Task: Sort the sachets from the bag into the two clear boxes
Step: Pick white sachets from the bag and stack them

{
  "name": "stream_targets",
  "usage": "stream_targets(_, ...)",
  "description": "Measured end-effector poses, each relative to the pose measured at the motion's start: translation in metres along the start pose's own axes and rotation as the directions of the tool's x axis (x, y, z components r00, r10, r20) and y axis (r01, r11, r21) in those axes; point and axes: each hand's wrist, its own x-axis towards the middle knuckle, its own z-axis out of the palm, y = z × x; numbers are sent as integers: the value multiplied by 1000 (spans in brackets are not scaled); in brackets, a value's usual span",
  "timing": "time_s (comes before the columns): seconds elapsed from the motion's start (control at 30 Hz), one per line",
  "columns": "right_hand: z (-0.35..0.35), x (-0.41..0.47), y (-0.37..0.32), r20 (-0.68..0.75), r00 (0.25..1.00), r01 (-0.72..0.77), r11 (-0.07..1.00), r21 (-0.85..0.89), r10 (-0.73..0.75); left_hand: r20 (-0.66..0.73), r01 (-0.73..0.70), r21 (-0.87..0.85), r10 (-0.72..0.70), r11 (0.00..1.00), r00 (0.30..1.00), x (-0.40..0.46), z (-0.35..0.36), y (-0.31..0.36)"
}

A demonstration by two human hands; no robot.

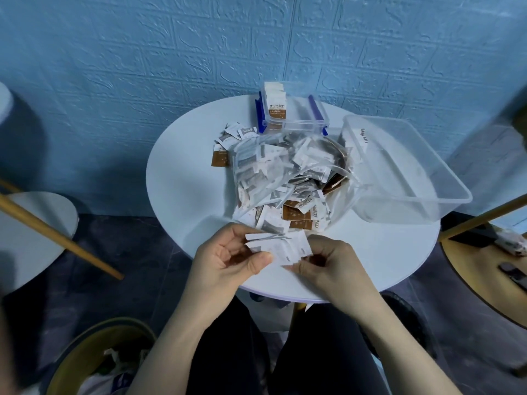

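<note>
A round white table [182, 195] stands against a blue wall embossed with a brick pattern [142, 52], over a dark tiled floor; a bin with a yellow rim [94, 346] sits at lower left, and wooden rods cross both sides of the view. On the table a clear plastic bag [285, 178] lies open toward the person, spilling white and brown sachets. Behind it stands a small clear box with blue clips [293, 112], with sachets packed upright in its left side. A larger clear box [405, 169] tilts at the right. Loose sachets [228, 141] lie left of the bag. Near the table's front edge the left hand [228, 260] and right hand [328, 260] both pinch a small stack of white sachets [282, 246], their long axis running roughly left to right.
</note>
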Motion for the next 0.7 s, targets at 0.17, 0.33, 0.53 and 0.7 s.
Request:
stream_targets(0.17, -4, 12, -3, -183, 973, 63, 927, -370, -139, -100, -11, 281, 41, 960, 994, -2, -22, 0)
stream_targets(0.33, 7, 24, -17, 8, 994, 91, 766, -637, -111, -90, -2, 339, 34, 941, 995, -1, -31, -4)
stream_targets(0.53, 15, 5, -12, 38, 984, 147, 675, -723, -173, -60, 20, 372, 2, 928, 998, 0, -35, -11)
stream_targets(0.7, 11, 10, -14, -77, 980, 95, 777, -623, -182, -30, 47, 347, -39, 937, 999, 2, -33, -12)
